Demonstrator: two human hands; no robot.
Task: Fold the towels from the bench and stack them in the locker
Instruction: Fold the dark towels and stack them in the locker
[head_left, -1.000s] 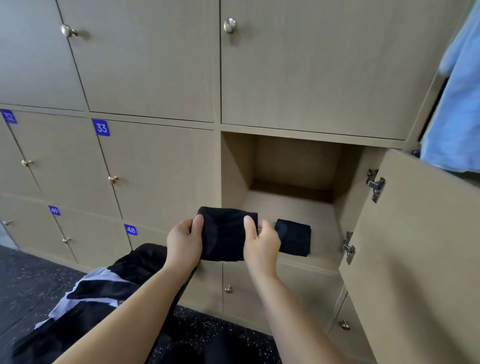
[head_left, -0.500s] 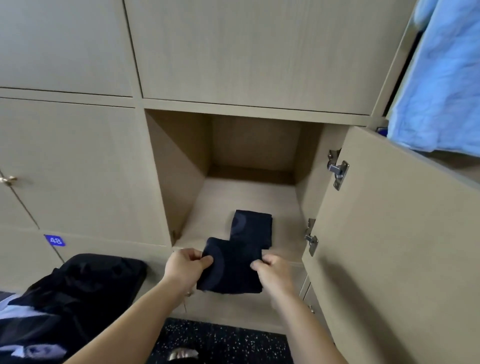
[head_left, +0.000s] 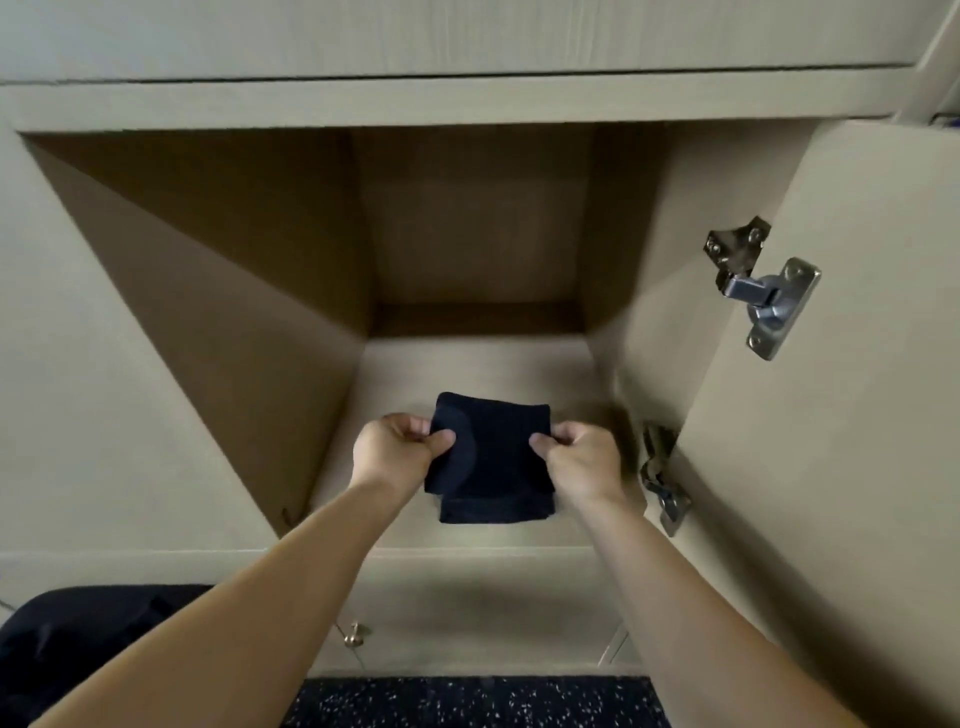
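A folded dark navy towel (head_left: 498, 447) is held inside the open locker (head_left: 467, 358), just over a second folded dark towel (head_left: 493, 512) whose front edge shows beneath it on the locker floor. My left hand (head_left: 397, 452) pinches the upper towel's left edge. Its right edge is pinched by my right hand (head_left: 582, 462). Whether the upper towel rests on the lower one I cannot tell.
The locker door (head_left: 841, 415) stands open to the right, with metal hinges (head_left: 763, 291) on its inner side. A dark heap of cloth (head_left: 78, 644) lies at the lower left. A small knob (head_left: 355, 635) marks the lower locker, above speckled dark floor (head_left: 467, 701).
Both hands carried the folded towel forward from in front of the locker into it, over the towel lying there. The camera moved closer to the opening.
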